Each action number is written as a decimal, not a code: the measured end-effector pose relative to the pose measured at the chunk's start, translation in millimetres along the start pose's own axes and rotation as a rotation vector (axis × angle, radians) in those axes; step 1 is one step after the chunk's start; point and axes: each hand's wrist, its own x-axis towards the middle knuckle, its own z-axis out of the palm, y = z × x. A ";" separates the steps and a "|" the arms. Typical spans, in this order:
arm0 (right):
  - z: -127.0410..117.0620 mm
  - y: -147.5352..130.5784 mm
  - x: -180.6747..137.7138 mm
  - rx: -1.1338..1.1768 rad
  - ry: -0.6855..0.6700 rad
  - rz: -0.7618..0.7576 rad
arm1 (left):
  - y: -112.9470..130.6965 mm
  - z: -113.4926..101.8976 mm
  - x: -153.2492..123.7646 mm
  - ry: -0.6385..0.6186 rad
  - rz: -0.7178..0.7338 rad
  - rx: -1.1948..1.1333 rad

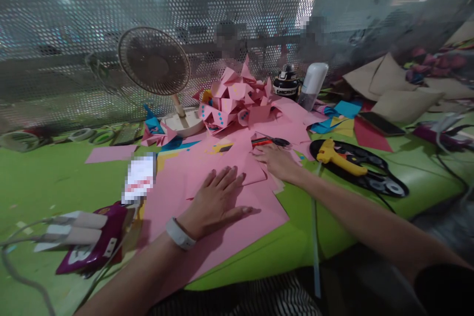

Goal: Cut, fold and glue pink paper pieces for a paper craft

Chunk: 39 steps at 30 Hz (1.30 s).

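My left hand (pixel 218 202) lies flat with fingers spread on pink paper sheets (pixel 237 232), a pale band round its wrist. My right hand (pixel 277 160) rests farther forward, fingers stretched out over the upper edge of a folded pink sheet (pixel 227 177). Just beyond its fingers is a slim tool with red and black parts (pixel 272 141), partly covered, so its kind is unclear. A heap of folded pink paper pieces (pixel 233 98), some with blue dots, stands behind the sheets. Neither hand grips anything that I can see.
A yellow glue gun (pixel 344 160) lies on a black stand (pixel 381 177) at right. A purple power strip (pixel 96 237) with plugs is at left. Behind stand a desk fan (pixel 153 61), a black jar (pixel 287 81) and a clear bottle (pixel 313 86), before a perforated metal screen (pixel 207 15).
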 end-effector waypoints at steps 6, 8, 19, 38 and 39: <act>-0.7 0.7 -0.5 -0.003 -0.001 -0.005 | 1.8 0.2 -0.3 0.005 -0.006 -0.008; -4.3 -0.6 -1.7 -0.001 0.008 -0.013 | 2.1 0.7 -0.3 0.006 -0.010 -0.011; 8.3 -42.9 -14.0 -0.067 0.134 -0.092 | 2.7 9.7 -2.7 0.045 -0.028 -0.028; 21.0 -19.5 -26.2 -0.128 -0.037 -0.003 | -5.3 9.2 -12.2 0.039 0.010 -0.071; 20.5 -19.5 -26.0 -0.121 -0.045 -0.005 | -7.4 8.1 -14.8 0.029 0.015 -0.069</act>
